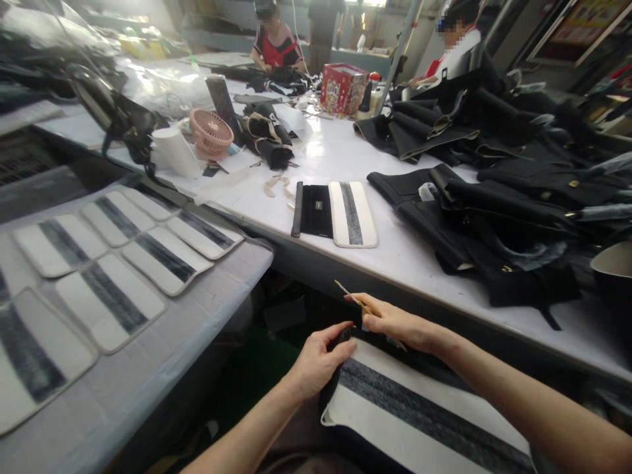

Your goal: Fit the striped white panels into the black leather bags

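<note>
We pinch one corner of the striped panel [395, 399] with our left hand [318, 361]; our right hand [395, 324] clasps a thin stick [349, 294] near the surface [397, 253]'s front edge.

Left forearm [254, 421]: I see it bare, rising from the bottom edge of my view and slanting up to the right.
Left wrist [295, 385]: almost in line with that forearm.
Left hand [318, 359]: I have its thumb and forefinger bent toward each other in a pinching grip.
Right forearm [523, 401]: bare too, entering at my right edge and slanting up leftward.
Right wrist [437, 338]: nearly straight.
Right hand [392, 321]: I have it curled, pen-style, forefinger pointing left.
Hand spacing: near each other, the right one higher.
</note>
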